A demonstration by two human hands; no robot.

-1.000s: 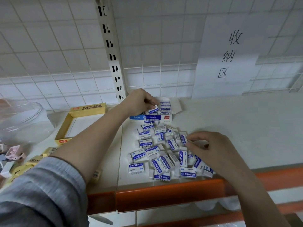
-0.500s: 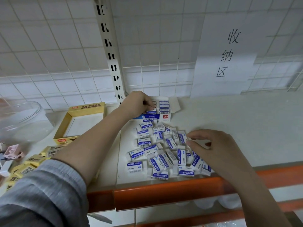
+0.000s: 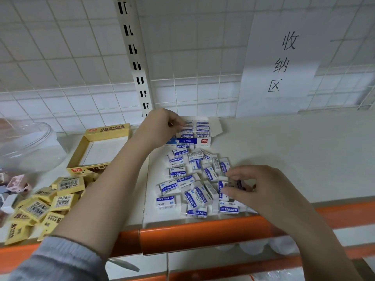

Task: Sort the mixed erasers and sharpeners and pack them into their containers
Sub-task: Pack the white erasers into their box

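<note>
A white shelf (image 3: pixel 284 142) with an orange front rail (image 3: pixel 203 232) runs below a white wire-grid wall, where a paper sign (image 3: pixel 282 63) with three handwritten characters hangs. The landmark here is the blue-and-white eraser box (image 3: pixel 199 131), open at the back of the shelf and partly filled with neat rows of erasers. The left hand (image 3: pixel 160 126) reaches onto the box's left side, fingers curled on an eraser in the left row (how firmly it grips is hard to make out). In front of the box lies a loose heap of blue-and-white erasers (image 3: pixel 194 183), some face up, some on edge. At the heap's right edge the right hand (image 3: pixel 257 187) hovers with fingers bent, pinching an eraser between thumb and fingertips. Left of the box sits an empty yellow box (image 3: pixel 101 147), and in front of that a scatter of yellow erasers (image 3: pixel 50 201). Farther left stands a clear plastic jar (image 3: pixel 26 147), with pink and grey sharpeners (image 3: pixel 16 185) beside it at the frame's edge.
</note>
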